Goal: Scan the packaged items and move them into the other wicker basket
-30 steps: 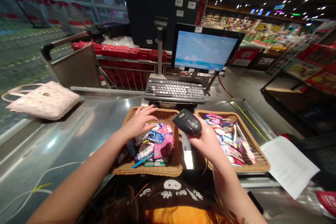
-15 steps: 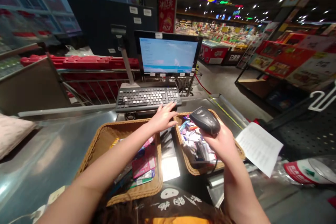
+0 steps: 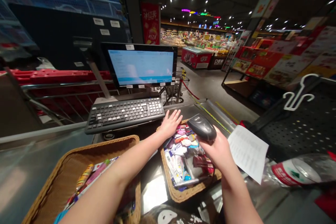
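My right hand (image 3: 217, 148) grips a black handheld barcode scanner (image 3: 201, 126) above the right wicker basket (image 3: 181, 194), which holds several small colourful packets (image 3: 183, 148). My left hand (image 3: 171, 122) reaches over the far rim of that basket with fingers stretched out flat and nothing in them, just short of the keyboard (image 3: 126, 112). My left forearm crosses the left wicker basket (image 3: 63, 171), which also holds small packets.
A lit till screen (image 3: 141, 66) stands behind the keyboard on the steel counter (image 3: 15, 182). A printed sheet (image 3: 248, 152) and a plastic bottle (image 3: 301, 171) lie at right. Red trolleys (image 3: 52, 77) sit behind the railing; a shop aisle runs beyond.
My left hand left the left basket and moved right to the far edge of the right basket, fingers spread. The view swung right; the scanner stayed in my right hand.
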Demonstrator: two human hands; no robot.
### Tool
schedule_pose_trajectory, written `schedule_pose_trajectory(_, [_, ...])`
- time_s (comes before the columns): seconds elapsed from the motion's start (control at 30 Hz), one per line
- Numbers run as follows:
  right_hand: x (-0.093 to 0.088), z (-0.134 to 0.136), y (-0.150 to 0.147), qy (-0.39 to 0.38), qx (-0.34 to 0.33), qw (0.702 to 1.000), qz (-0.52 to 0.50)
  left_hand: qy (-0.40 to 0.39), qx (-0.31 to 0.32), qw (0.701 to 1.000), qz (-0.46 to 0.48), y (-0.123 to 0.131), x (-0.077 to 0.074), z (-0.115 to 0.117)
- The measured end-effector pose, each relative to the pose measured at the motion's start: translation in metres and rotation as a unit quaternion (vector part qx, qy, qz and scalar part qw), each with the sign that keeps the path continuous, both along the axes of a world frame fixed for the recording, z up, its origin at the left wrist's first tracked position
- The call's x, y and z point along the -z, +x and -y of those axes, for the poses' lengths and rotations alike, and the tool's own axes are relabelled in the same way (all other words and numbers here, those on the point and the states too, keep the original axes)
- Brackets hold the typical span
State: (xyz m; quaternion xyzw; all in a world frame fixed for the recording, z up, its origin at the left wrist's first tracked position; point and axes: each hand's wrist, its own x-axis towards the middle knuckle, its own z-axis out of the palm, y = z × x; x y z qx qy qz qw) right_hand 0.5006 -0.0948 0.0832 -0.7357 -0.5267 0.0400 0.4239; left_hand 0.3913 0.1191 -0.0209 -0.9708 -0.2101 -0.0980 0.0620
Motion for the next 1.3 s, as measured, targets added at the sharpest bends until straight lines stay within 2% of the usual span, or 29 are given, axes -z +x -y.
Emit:
schedule_pose_trajectory(0.2, [0.005, -0.009, 0.014, 0.002, -0.002, 1.000, -0.011, -0.011, -0.021, 1.000, -0.019, 0.014, 0.020, -0.008])
schedule_pose_trajectory(0.47, [0.010, -0.008, 0.023, 0.021, 0.009, 0.999, -0.025, 0.001, -0.038, 0.999, -0.025, 0.014, 0.032, -0.008])
schedule_pose_trajectory(0.9, [0.010, 0.005, 0.016, 0.013, 0.031, 0.999, -0.017, 0.039, 0.008, 0.999, -0.036, -0.002, 0.023, -0.003])
schedule_pose_trajectory(1.0, [0.008, 0.010, 0.012, 0.014, 0.022, 1.000, -0.016, 0.042, 0.011, 0.999, -0.031, -0.008, 0.020, 0.002])
schedule_pose_trajectory(1.17, [0.004, 0.016, 0.004, 0.019, 0.011, 1.000, -0.020, 0.020, 0.052, 0.998, -0.027, -0.020, 0.019, 0.017])
schedule_pose_trajectory(1.3, [0.004, 0.015, 0.001, 0.011, 0.010, 1.000, -0.020, -0.002, 0.014, 1.000, -0.006, -0.017, 0.023, 0.021])
